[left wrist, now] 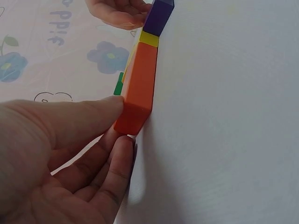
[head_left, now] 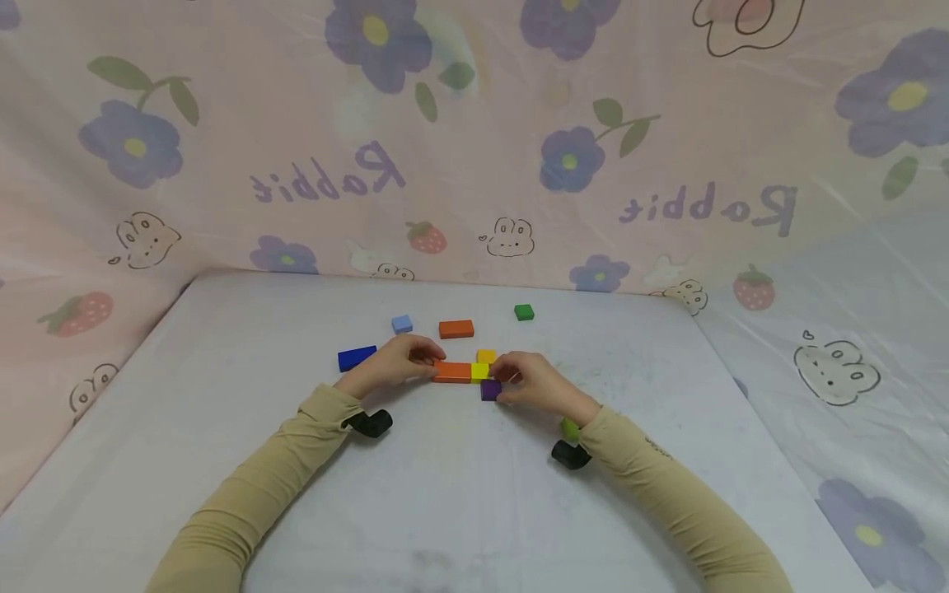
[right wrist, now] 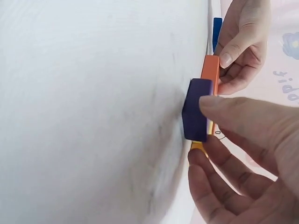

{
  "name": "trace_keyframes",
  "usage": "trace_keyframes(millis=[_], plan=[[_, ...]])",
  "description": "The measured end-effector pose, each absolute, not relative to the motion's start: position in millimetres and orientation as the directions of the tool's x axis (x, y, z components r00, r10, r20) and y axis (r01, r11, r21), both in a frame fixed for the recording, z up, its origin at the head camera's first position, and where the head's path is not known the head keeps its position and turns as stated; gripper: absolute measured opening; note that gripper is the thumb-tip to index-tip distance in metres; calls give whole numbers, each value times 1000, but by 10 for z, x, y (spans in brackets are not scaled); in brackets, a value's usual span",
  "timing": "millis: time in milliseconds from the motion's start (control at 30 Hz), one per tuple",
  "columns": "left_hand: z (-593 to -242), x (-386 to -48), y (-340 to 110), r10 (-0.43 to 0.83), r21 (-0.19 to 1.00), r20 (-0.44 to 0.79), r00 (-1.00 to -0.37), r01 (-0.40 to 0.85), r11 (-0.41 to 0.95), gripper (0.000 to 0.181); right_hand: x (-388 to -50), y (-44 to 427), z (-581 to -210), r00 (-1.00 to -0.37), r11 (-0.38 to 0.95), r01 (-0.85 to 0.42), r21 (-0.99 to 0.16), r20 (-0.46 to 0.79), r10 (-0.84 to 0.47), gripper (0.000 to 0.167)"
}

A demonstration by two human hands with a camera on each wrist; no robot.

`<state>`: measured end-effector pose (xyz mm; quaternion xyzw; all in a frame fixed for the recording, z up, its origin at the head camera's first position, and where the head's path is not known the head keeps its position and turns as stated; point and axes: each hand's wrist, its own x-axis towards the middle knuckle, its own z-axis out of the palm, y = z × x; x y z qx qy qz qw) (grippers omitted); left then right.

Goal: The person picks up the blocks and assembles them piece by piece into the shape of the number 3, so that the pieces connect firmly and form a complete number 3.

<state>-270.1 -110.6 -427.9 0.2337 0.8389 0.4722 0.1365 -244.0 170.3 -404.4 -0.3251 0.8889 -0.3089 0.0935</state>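
A long orange block (head_left: 452, 373) lies end to end with a yellow block (head_left: 480, 373). On the near side of the yellow one is a purple block (head_left: 491, 390), and an amber block (head_left: 485, 356) sits on its far side. My left hand (head_left: 396, 361) pinches the orange block's left end, its thumb (left wrist: 112, 103) on one edge and curled fingers by the end face. With the thumb (right wrist: 212, 105) on the purple block, my right hand (head_left: 537, 383) grips it; the other fingers bend close to the yellow and amber blocks, their exact contact partly hidden.
Farther back lie a light blue block (head_left: 402, 324), another orange block (head_left: 455, 329) and a green block (head_left: 524, 312). A dark blue block (head_left: 357, 358) is behind the left wrist. The right wrist partly covers a lime green block (head_left: 569, 429). Patterned cloth hangs around the white table (head_left: 445, 502).
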Motion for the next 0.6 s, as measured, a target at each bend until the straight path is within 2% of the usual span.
trace_keyframes(millis=[400,600], plan=[[-4289,-2686,-1101,527,864,2,-850,267,428,26,-2366,2004,-3830,-767,528,-538,-657,122,-630,31],[-4289,-2693,-1104,518,865,-8,-855,254,432,26,-2292,2267,-3719,-773,515,-503,-694,95,-627,31]])
